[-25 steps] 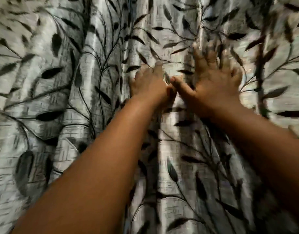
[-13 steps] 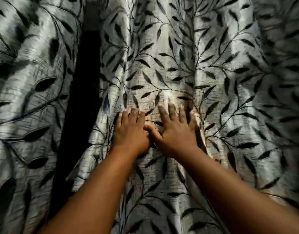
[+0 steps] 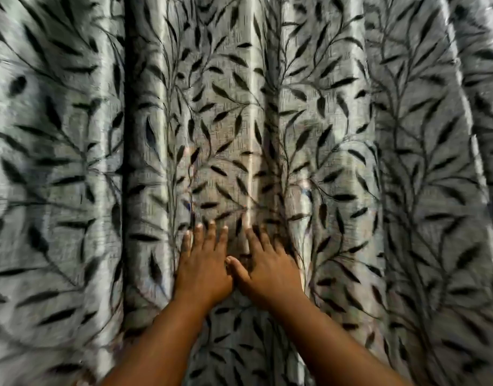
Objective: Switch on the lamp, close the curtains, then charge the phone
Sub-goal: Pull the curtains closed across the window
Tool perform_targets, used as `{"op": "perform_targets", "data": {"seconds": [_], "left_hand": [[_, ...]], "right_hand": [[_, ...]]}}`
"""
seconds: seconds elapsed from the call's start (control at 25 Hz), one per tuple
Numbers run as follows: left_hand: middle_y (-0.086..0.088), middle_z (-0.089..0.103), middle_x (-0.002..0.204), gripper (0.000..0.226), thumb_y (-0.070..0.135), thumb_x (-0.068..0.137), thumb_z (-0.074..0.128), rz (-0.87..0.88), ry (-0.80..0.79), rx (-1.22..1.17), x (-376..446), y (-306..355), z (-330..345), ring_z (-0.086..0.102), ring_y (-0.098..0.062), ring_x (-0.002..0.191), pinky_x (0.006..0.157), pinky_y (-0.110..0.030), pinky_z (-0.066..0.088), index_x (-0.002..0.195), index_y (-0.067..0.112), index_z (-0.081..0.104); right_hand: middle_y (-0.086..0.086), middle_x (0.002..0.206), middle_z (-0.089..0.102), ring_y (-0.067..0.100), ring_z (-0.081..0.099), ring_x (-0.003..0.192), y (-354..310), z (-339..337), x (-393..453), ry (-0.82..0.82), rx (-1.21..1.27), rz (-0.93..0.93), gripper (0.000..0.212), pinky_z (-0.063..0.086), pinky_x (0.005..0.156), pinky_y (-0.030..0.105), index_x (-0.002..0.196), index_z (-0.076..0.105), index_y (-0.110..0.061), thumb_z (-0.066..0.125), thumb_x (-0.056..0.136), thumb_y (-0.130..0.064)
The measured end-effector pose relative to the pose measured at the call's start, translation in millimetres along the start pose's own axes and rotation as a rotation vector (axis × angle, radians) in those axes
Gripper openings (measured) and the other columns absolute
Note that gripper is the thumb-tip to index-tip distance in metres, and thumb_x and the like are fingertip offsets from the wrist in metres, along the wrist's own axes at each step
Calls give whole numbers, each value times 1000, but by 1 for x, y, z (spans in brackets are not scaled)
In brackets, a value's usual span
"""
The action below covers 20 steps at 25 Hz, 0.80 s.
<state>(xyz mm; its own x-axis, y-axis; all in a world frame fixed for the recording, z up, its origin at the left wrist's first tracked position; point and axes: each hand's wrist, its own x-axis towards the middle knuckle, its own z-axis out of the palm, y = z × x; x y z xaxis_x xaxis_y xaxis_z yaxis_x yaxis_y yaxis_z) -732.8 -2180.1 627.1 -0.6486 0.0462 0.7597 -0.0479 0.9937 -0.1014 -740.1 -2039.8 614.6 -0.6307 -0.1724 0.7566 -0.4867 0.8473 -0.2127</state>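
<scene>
Curtains (image 3: 351, 135) filling the whole view, silvery with dark leaf sprigs, hanging in upright folds, blurred toward the edges. Left hand (image 3: 202, 270) at 6 o'clock, flat against the cloth, fingers (image 3: 211, 235) straight and slightly spread, gripping nothing. Right hand (image 3: 270, 271) just beside it toward 3 o'clock, thumbs touching, likewise flat and open on the fabric.

The single head-worn camera looks forward, very close to the curtains (image 3: 351, 135), which fill the whole view beyond both forearms.
</scene>
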Motion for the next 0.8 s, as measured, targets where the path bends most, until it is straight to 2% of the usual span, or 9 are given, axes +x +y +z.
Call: {"op": "perform_targets", "data": {"seconds": [0.16, 0.44, 0.52, 0.6, 0.64, 0.72, 0.8], "left_hand": [[-9, -13, 161, 84, 49, 89, 38, 28, -180, -6, -92, 16, 30, -13, -30, 147, 113, -44, -18, 153, 21, -9], [-11, -3, 162, 75, 47, 93, 30, 31, -457, -33, -264, 25, 64, -4, -30, 148, 117, -49, -8, 154, 19, -2], [-12, -1, 162, 73, 48, 93, 27, 62, -558, -49, -320, 24, 67, -3, -29, 148, 117, -49, -8, 154, 18, 0], [-13, 4, 162, 77, 59, 92, 24, 88, -640, -46, -375, 22, 63, 2, -30, 148, 117, -49, -8, 154, 18, 5], [-14, 10, 161, 81, 66, 90, 16, 108, -675, -44, -404, 20, 56, 7, -32, 148, 117, -50, -6, 154, 17, 11], [-16, 20, 159, 107, 77, 74, -18, 159, -721, -76, -454, 20, 43, 16, -35, 146, 117, -51, 0, 152, 16, 22], [-16, 14, 160, 127, 75, 55, -39, 219, -782, -76, -496, 21, 36, 10, -36, 147, 116, -51, -6, 153, 16, 16]], "right_hand": [[9, 159, 23, 34, 31, 139, 10, 22, -88, -220, -31, 15, 79, 34, 106, 47, 152, 11, -29, 24, 87, -72], [9, 162, 9, 32, 7, 148, 0, 60, -249, -554, -35, 90, 80, 15, 119, 47, 154, 7, -22, 28, 90, -67], [8, 162, 7, 31, 5, 149, -10, 67, -304, -629, -24, 161, 80, 14, 119, 47, 154, 7, -23, 29, 90, -66], [7, 162, 9, 31, 8, 148, -20, 68, -359, -689, -29, 235, 79, 17, 117, 47, 153, 7, -25, 30, 90, -67], [8, 162, 11, 31, 9, 148, -27, 66, -391, -729, -40, 271, 80, 19, 116, 47, 153, 7, -24, 29, 90, -67], [9, 162, 11, 33, 9, 148, -36, 56, -451, -828, -81, 349, 82, 20, 115, 48, 153, 6, -23, 26, 89, -70], [8, 162, 6, 33, 5, 148, -39, 43, -505, -937, -115, 423, 84, 18, 116, 50, 153, 2, -23, 25, 89, -71]]}}
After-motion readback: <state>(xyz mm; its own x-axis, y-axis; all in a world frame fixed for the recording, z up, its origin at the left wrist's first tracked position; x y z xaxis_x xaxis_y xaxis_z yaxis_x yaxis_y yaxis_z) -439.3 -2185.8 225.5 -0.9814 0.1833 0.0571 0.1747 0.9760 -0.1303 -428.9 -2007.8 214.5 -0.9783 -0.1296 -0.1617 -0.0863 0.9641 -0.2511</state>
